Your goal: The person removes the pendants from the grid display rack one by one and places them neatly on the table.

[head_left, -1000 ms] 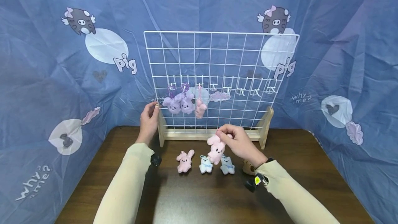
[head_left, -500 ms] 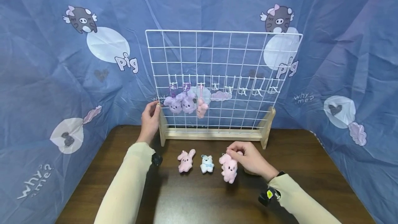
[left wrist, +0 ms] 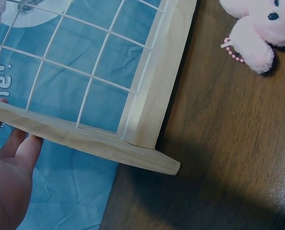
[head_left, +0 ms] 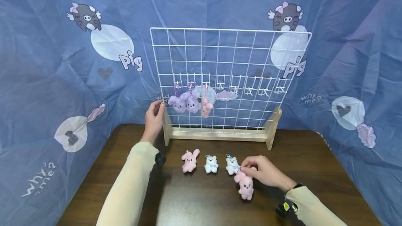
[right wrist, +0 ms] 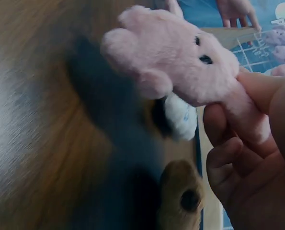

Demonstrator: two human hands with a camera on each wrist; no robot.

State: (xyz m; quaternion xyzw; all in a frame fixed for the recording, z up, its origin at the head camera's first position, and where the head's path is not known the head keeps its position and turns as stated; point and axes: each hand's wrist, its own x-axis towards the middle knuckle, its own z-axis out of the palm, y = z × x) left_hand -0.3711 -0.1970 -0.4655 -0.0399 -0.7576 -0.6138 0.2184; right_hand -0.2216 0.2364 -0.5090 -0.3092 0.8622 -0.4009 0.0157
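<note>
My right hand (head_left: 263,172) pinches a pink bunny plush keychain (head_left: 246,186) by the top of its head, in front of the rack and low over the table. In the right wrist view the thumb and fingers close on an ear of the same bunny plush (right wrist: 180,57). My left hand (head_left: 154,119) holds the left wooden post (head_left: 166,125) of a white wire grid rack (head_left: 233,44). Another pink bunny plush (head_left: 190,161) and two white bear plushes with blue bows, a left one (head_left: 211,166) and a right one (head_left: 231,165), lie in a row.
Two purple bunny plushes (head_left: 192,102) and a pink plush (head_left: 206,108) hang on the rack's left hooks. Several white hooks (head_left: 248,91) continue rightward. A brown plush (right wrist: 180,191) lies beneath the right hand, hidden in the head view. Blue cloth (head_left: 201,2) surrounds the table (head_left: 188,201).
My right hand has carried the pink bunny plush to the right and nearer the table's front, uncovering the right bear plush. The left hand stays on the post; the head view shifts slightly.
</note>
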